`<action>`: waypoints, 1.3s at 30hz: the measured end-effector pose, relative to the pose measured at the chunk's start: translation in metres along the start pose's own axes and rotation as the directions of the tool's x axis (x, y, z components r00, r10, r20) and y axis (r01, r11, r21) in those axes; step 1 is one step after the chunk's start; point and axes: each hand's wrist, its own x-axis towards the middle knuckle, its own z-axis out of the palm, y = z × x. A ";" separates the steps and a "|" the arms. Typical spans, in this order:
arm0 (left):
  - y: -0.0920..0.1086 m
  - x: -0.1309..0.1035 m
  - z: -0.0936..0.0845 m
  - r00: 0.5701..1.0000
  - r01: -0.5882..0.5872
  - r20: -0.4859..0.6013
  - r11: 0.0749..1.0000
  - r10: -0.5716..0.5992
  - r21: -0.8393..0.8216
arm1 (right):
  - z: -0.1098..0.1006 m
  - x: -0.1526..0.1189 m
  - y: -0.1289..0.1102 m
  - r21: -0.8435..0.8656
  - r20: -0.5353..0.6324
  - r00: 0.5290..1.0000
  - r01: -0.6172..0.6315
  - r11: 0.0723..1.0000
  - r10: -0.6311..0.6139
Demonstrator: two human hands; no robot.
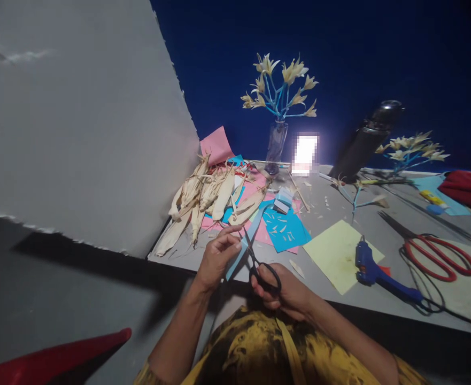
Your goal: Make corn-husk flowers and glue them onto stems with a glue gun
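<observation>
A small pair of scissors (251,250) with black handles is in my right hand (285,291), fingers through the loops. Its blades point away from me, slightly parted, across a light blue paper strip (237,261). My left hand (218,258) is closed, thumb and fingers pinched at the strip beside the blades. The strip slants from the table down toward its front edge. Just beyond my hands lie dried corn husks (222,198) in a heap and a bright blue paper sheet (285,230) scattered with small husk scraps.
A glass vase (276,147) holds husk flowers on blue stems. A dark flask (365,141) stands at the back. At right lie a blue glue gun (379,275), large red-handled scissors (439,256) and a pale yellow sheet (339,256). A grey wall (78,123) bounds the left.
</observation>
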 end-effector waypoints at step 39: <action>-0.024 0.029 0.030 0.980 -0.087 0.155 0.970 0.124 -0.226 | -0.007 -0.002 0.014 0.306 -0.061 0.987 0.157 0.939 -0.146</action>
